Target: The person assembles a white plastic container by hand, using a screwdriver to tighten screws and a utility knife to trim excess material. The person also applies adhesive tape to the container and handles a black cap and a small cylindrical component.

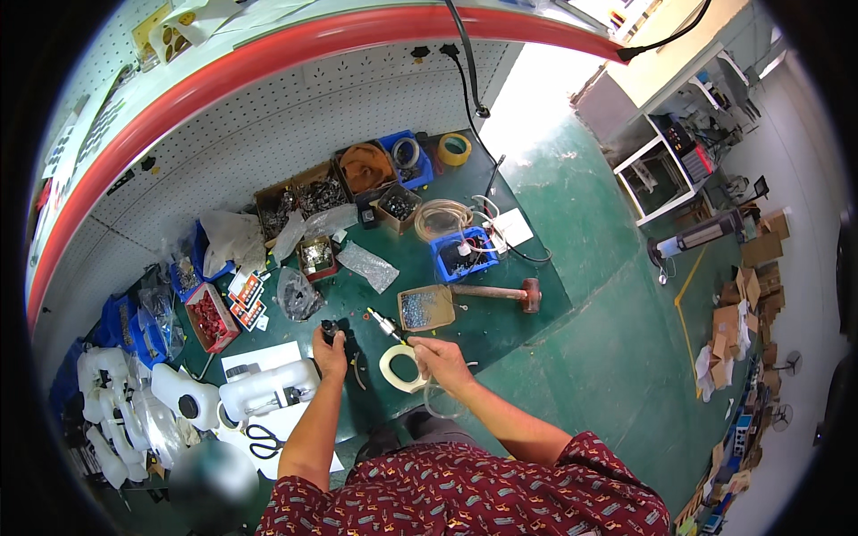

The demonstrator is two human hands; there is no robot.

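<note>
My left hand is closed around a small black cylindrical part, held over the green tabletop. To its right, my right hand pinches a thin clear tube, which hangs in a loop below the fingers. A silver and white cylindrical fitting with a reddish tip points up and left from near the right fingertips; whether that hand touches it I cannot tell. Between the hands lies a roll of pale tape. A short thin tube piece rests near the left hand.
A red-headed hammer lies behind a cardboard tray of small screws. White plastic tanks and black scissors are at the left. Blue bins and boxes of parts line the back; a black cable hangs over the bench.
</note>
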